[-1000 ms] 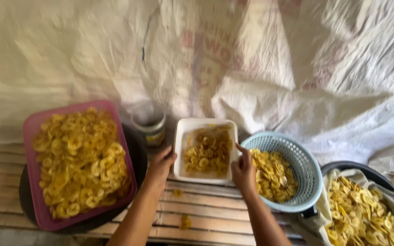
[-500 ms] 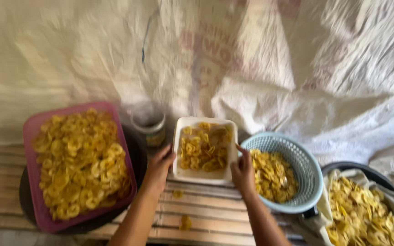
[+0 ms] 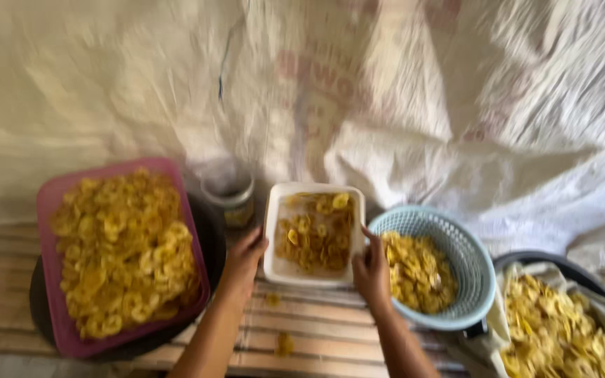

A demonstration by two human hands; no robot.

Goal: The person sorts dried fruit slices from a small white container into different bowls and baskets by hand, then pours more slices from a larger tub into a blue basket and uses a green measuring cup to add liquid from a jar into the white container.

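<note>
Seen from the head camera, looking down: a white tray [image 3: 314, 234] of yellow chips in the middle of the slatted wooden table [image 3: 330, 336], held on both sides. Left hand [image 3: 243, 260] on the tray's left edge, fingers curled around the rim. Right hand [image 3: 371, 269] on the tray's right edge, fingers closed on it too. Just right of the tray, touching the right hand, a light blue basket [image 3: 472, 273] with more chips inside. Far right, a dark bowl lined with cloth [image 3: 582, 280] and heaped with chips. To the left, a big pink tray [image 3: 50, 210] full of chips, sitting on a dark round pan [image 3: 211, 231]. Between the pink tray and the white tray, a small jar [image 3: 229, 192]. A few loose chips [image 3: 285, 343] lying on the table near the arms. Behind it all, a big white sack cloth [image 3: 421, 105], blurry
</note>
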